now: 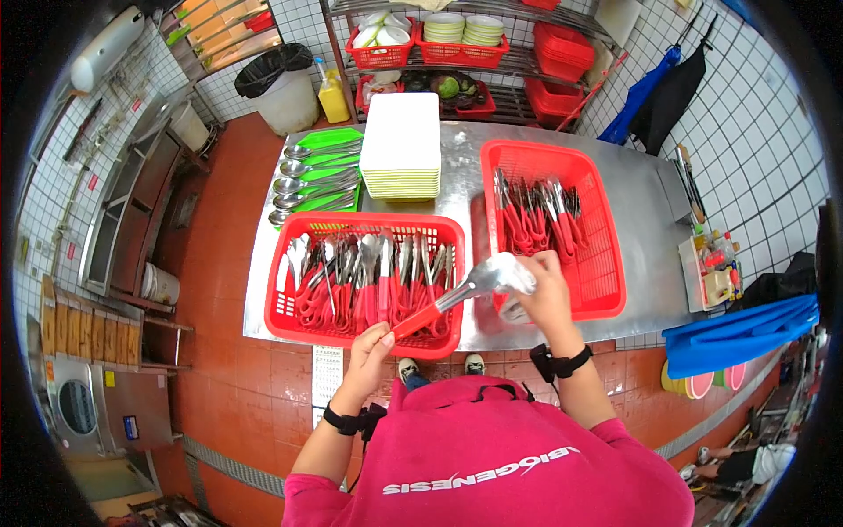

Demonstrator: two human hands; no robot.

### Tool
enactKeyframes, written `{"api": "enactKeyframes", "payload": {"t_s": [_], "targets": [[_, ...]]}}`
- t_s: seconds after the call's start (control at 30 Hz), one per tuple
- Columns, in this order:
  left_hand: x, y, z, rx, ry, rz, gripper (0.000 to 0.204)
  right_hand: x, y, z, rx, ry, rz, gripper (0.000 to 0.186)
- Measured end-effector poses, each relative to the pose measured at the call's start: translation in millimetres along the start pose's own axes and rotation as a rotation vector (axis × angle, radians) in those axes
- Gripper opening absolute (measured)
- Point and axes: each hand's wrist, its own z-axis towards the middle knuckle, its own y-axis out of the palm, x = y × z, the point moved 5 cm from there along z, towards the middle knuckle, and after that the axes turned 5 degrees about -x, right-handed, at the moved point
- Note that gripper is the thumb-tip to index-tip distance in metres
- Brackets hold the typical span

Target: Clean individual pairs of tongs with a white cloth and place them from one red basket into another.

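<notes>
My left hand (369,348) is closed round the red handle end of a pair of metal tongs (423,318), held slantwise in front of me. At the tongs' silver head, my right hand (548,292) grips a whitish cloth (516,283) pressed against the metal; its exact folds are blurred. Beneath the held tongs stands a red plastic basket (279,327) packed with red-handled tongs (364,272). To the right, a second red basket (608,255) contains more red-handled tongs (537,211), gathered toward its left and middle.
Both baskets rest on a steel table (465,145). A stack of white trays (400,132) stands behind the left basket, beside spoons (303,186) on green trays (329,138). Shelving (518,61) rises at the back. A condiment caddy (694,274) and blue cloth (746,338) are at right.
</notes>
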Motion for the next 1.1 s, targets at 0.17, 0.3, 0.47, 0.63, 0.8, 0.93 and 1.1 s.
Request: {"api": "enactKeyframes", "payload": {"t_s": [0.17, 0.3, 0.47, 0.63, 0.8, 0.93, 1.1], "targets": [[-21.1, -47.0, -13.9, 0.263, -0.065, -0.262, 0.03, 27.3, -26.0, -9.1, 0.053, 0.087, -0.089, 0.05], [-21.1, -102.0, -20.2, 0.637, -0.025, -0.261, 0.024, 42.6, -20.8, -29.9, 0.007, 0.15, -0.108, 0.05], [-16.4, -160.7, -28.7, 0.732, 0.15, -0.416, 0.038, 49.8, -1.2, -49.1, -0.022, 0.207, -0.114, 0.049], [-35.3, -200.2, -42.6, 0.915, 0.138, -0.292, 0.038, 53.2, 11.2, -47.8, -0.021, 0.191, -0.124, 0.047], [-62.7, -216.5, -53.5, 0.907, 0.045, -0.167, 0.037, 57.1, 15.4, -43.8, -0.05, 0.181, -0.163, 0.047], [-88.1, -226.2, -57.6, 0.861, -0.032, -0.031, 0.035, 56.3, 18.1, -41.5, -0.053, 0.172, -0.171, 0.047], [-105.4, -229.4, -52.8, 0.789, -0.047, -0.01, 0.035, 58.7, 20.0, -40.7, -0.052, 0.158, -0.183, 0.047]]}}
